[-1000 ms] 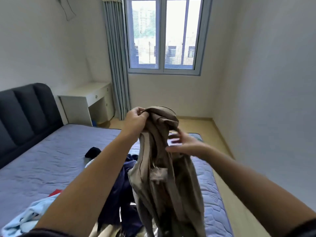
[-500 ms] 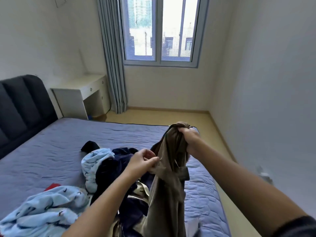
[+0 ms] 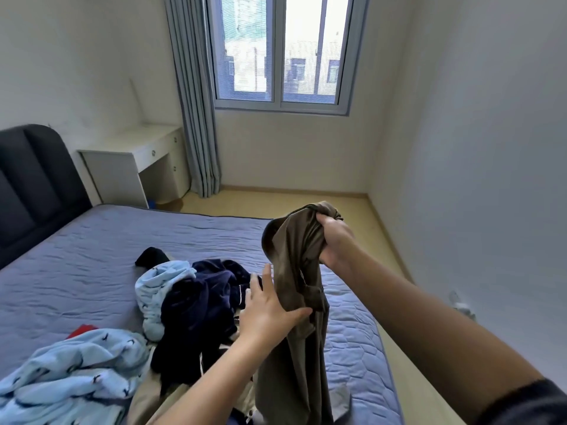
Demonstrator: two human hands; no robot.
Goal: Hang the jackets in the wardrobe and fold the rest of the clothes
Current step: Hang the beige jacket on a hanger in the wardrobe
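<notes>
Brown garment [image 3: 294, 363] hangs above the bed [image 3: 92, 256], its bunched top clenched in the curled fingers [image 3: 324, 218] of my right hand [image 3: 336, 240]. My left hand [image 3: 265, 314] presses flat against its side, fingers straight, thumb spread, beside the clothes pile [image 3: 196, 302].

Domestic bedroom. A bed [image 3: 92, 259] with padded headboard [image 3: 36, 185], a white desk [image 3: 135, 161] and a curtained window [image 3: 282, 53] are shown. Loose clothes [image 3: 196, 302] are piled on the mattress.

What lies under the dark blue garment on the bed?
Beige cloth pokes out beneath the dark blue garment at its near edge. What else lies under it is hidden.
</notes>
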